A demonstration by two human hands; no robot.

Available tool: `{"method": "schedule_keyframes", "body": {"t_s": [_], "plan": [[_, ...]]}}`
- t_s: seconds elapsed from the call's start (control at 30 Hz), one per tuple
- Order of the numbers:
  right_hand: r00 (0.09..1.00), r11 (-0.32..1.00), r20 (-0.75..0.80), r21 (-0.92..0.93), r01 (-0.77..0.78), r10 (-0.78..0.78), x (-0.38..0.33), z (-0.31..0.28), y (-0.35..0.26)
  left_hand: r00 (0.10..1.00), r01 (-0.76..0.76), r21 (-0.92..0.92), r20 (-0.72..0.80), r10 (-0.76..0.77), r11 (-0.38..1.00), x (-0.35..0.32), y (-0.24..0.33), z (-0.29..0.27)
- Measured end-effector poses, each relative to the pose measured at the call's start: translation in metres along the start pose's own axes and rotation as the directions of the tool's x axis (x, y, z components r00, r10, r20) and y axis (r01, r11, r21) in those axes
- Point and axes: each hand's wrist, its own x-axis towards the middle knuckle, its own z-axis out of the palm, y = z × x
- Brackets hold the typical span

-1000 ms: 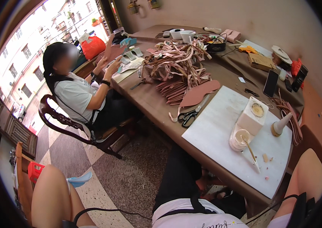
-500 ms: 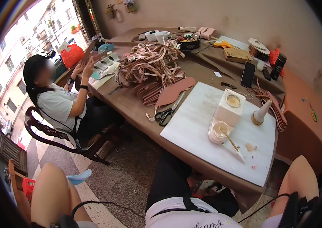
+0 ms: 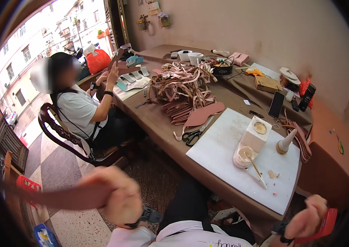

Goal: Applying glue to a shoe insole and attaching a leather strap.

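My left hand (image 3: 121, 196), smeared by motion, is wrapped round one end of a long brown leather piece (image 3: 65, 199). The piece sticks out to the left over the floor, below the table's near side. At the lower right, my right hand (image 3: 309, 218) hangs beside the table corner with its fingers curled. Whatever it may hold is hidden. A flat red thing (image 3: 327, 225) lies right by that hand; I cannot tell whether the two touch. On the table are a white board (image 3: 219, 142), a pot of pale paste (image 3: 245, 155) with a brush (image 3: 256, 166) in it, and a pale cone-topped bottle (image 3: 286, 142).
Scissors (image 3: 191, 139) and a curved leather piece (image 3: 205, 114) lie left of the board. Behind them rises a heap of leather strips (image 3: 182, 82). A person (image 3: 81, 103) sits at the table's left side, holding brown pieces. A phone (image 3: 276, 103) lies farther back.
Both my hands have come into view, the left with a leather piece. The view has shifted, so the table sits lower and farther right. The seated person's head has turned.
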Motion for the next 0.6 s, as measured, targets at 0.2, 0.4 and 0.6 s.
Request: {"method": "schedule_keyframes", "body": {"t_s": [0.2,0.4,0.6], "plan": [[0.753,0.829,0.413,-0.007,-0.56,0.512,-0.06,0.057,0.003,0.486,0.872,0.049,-0.217,-0.847,0.488,-0.049,-0.055,0.015],[0.687,0.78,0.394,-0.152,-0.606,0.611,-0.13,0.074,0.033,0.137,0.986,0.109,-0.064,-0.989,0.129,-0.114,-0.083,0.001],[0.614,0.651,0.215,-0.253,-0.716,0.759,-0.162,0.088,0.047,0.047,0.999,0.02,-0.016,-0.999,0.047,-0.137,-0.1,0.031]]}}
